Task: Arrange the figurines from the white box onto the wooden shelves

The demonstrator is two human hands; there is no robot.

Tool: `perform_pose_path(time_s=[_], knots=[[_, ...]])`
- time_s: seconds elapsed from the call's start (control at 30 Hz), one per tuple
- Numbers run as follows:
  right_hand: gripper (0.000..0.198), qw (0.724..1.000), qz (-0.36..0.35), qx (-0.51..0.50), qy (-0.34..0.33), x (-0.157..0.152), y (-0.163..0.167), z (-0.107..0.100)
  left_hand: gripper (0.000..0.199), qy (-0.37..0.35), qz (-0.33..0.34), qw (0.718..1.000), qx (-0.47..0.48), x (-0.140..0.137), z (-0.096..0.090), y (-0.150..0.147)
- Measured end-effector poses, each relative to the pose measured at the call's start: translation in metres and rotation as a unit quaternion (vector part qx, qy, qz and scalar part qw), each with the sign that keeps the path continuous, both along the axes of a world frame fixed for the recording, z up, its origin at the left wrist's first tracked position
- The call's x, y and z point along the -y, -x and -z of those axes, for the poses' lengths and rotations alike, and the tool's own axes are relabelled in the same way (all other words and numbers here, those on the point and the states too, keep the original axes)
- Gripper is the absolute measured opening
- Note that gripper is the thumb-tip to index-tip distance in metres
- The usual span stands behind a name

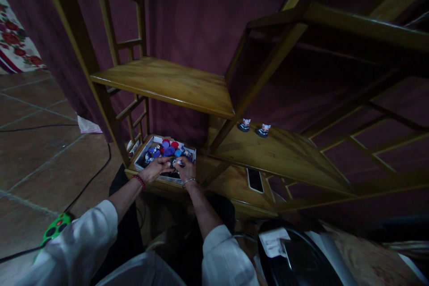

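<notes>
Over a white box [138,164] full of small figurines and red, purple and blue round pieces, my two hands meet. Between them is a small figurine [177,161] with a dark round base, pale on top. My left hand [157,170], a red bead bracelet at its wrist, has its fingers closed at the base side. My right hand [187,170], with a silver bangle, pinches the pale side. Fingers partly hide the figurine. Two similar figurines, a left one [245,125] and a right one [263,131], stand upright on a shelf to the right.
A wooden shelf frame has an upper board [164,82] above the box and a lower right board [268,152]. A phone [255,180] lies on the bottom board. A green game controller [56,228] with a cable is at lower left, a black stool-like object [304,259] at lower right.
</notes>
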State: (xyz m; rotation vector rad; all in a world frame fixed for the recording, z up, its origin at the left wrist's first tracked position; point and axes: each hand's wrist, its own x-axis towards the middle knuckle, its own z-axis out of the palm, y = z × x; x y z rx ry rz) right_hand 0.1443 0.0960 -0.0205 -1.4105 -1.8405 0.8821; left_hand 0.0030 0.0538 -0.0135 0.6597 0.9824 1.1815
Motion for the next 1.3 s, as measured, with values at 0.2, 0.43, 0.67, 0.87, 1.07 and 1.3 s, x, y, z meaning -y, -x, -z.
perform_pose_path(time_s=[0.2,0.43,0.67,0.87,1.07,1.3], knots=[[0.017,1.000,0.017,0.000,0.017,0.003,0.001,-0.004,0.033,0.009,-0.005,1.000,0.001,0.002,-0.006,-0.002],[0.015,0.999,0.035,-0.002,0.024,0.004,0.004,-0.001,0.031,0.008,-0.015,1.000,0.009,0.002,-0.007,-0.002],[0.016,0.999,0.036,-0.008,0.021,0.006,0.003,-0.002,0.034,0.006,-0.010,1.000,0.002,0.004,-0.009,-0.002],[0.013,0.999,0.028,-0.021,0.009,0.008,0.004,-0.007,0.034,-0.001,-0.005,1.000,-0.001,0.005,-0.010,-0.002],[0.012,1.000,0.004,-0.025,-0.002,0.008,0.004,-0.010,0.032,0.008,-0.005,1.000,0.010,0.005,-0.010,-0.001],[0.013,0.998,-0.043,-0.014,-0.033,0.005,0.002,-0.011,0.030,0.017,-0.006,0.999,0.027,0.005,-0.010,0.001]])
